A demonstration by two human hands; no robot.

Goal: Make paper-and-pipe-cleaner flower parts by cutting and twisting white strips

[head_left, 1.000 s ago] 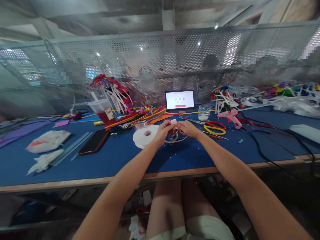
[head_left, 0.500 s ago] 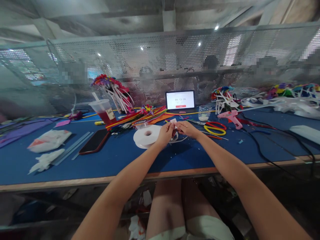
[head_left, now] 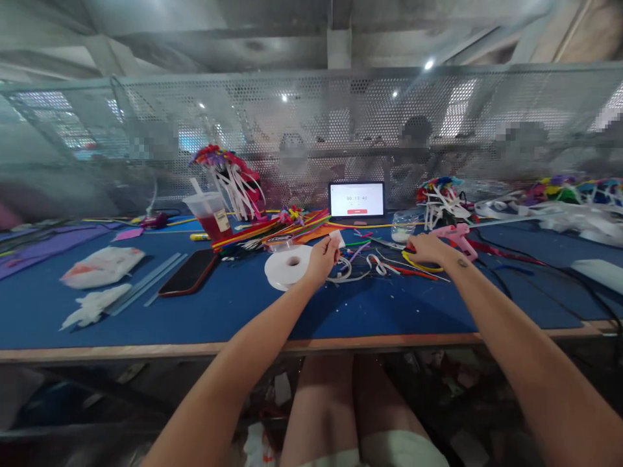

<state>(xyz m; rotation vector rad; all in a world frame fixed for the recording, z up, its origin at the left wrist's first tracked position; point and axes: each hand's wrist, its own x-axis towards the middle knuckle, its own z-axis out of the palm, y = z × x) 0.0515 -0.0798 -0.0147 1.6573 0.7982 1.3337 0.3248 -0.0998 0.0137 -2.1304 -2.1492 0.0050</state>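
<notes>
My left hand (head_left: 322, 257) is closed on a small white piece (head_left: 336, 239), just right of the white ribbon spool (head_left: 288, 267). My right hand (head_left: 424, 249) reaches over the scissors (head_left: 422, 264) with yellow and red handles; its fingers are curled down, and whether they grip the handles cannot be made out. Beyond its fingers is a clear container (head_left: 403, 227), and to its right lies a pink glue gun (head_left: 456, 239). Curled white ribbon (head_left: 377, 264) lies on the table between my hands.
A phone (head_left: 189, 272), a cup of red drink (head_left: 209, 215) and colourful stems (head_left: 272, 227) are on the left. A lit screen (head_left: 357, 199) stands at the back. Flower bundles (head_left: 442, 198) and dark cables stand or lie at the right. People show blurred behind the mesh.
My right hand has left my left hand and moved right to the scissors. My left hand still holds the white piece. The view has shifted slightly.
</notes>
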